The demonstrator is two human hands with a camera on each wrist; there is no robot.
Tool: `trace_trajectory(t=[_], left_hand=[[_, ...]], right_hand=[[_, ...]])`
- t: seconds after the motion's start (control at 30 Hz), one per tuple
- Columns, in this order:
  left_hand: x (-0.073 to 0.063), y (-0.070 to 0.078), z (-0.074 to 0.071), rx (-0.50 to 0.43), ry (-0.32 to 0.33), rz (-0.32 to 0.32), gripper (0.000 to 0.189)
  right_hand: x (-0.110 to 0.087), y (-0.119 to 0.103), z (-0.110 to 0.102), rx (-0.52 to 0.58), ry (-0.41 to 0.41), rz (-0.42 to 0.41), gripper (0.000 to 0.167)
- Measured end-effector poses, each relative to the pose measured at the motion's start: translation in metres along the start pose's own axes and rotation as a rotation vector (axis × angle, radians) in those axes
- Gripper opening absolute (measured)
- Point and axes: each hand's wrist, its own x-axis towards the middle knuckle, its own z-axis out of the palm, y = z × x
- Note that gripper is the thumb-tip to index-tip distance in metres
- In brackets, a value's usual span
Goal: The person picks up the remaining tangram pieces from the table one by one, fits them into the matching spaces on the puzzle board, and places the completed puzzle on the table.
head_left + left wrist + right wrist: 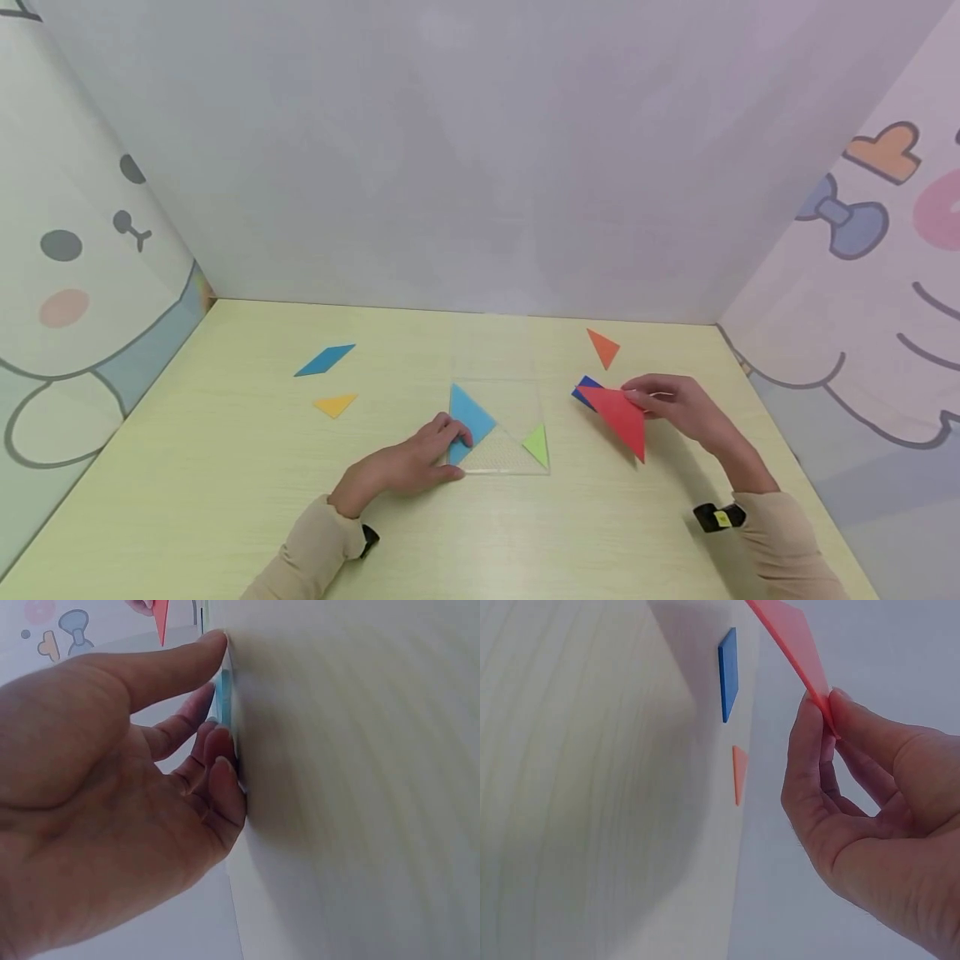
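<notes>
My right hand [678, 404] pinches a large red triangle [626, 421] by one corner between thumb and fingers, tilted above the table. Behind and below it lies a dark blue quadrilateral [728, 675], partly covered in the head view. My left hand [423, 458] holds the near left corner of a clear tray [510, 472], thumb at its front edge and curled fingers over its left side. Those fingers touch a light blue triangle [471, 417] lying in the tray. Against the tray's right side is a small green triangle [537, 445].
An orange triangle [604, 347] lies at the back right of the pale wooden table [225, 467]. On the left are a blue parallelogram [326, 360] and a yellow triangle [335, 406]. A plain wall [480, 167] and printed side panels enclose the table.
</notes>
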Motion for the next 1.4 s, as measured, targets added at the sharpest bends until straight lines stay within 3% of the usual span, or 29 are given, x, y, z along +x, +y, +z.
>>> trace_trajectory(t=[0.57,1.4], left_hand=[[0.001,-0.002,0.002,0.005,-0.003,-0.035,0.029],[0.002,-0.003,0.002,-0.006,-0.002,-0.062,0.029]], right_hand=[[0.013,-0.014,0.017,0.047,-0.061,-0.002,0.030],[0.037,-0.041,0.052,0.047,-0.222,-0.090,0.020]])
